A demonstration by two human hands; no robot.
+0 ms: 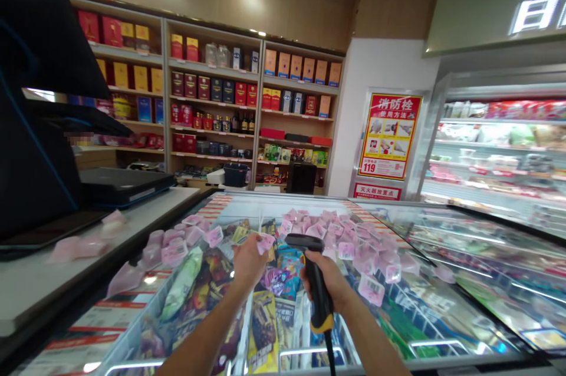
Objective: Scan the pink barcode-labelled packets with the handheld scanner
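Note:
My left hand (249, 258) pinches a small pink price tag (266, 243) with dark print on it. Held upright in my right hand (329, 279) is a black and yellow barcode scanner (319, 287), its head turned toward the tag and its cord hanging down. The two hands are a short way apart above the glass top of a chest freezer (247, 202). Many more pink tags (347, 234) lie heaped on the glass to the right, and another group of pink tags (174, 240) lies to the left. Wrapped ice creams (264, 329) show through the glass below.
A counter (145, 217) with a black checkout terminal (39, 99) stands at the left, with a few pink pieces on its edge. Shelves (212, 78) of boxed goods line the back wall. To the right are a red fire-hydrant notice (390, 135) and a lit refrigerated display (499, 152).

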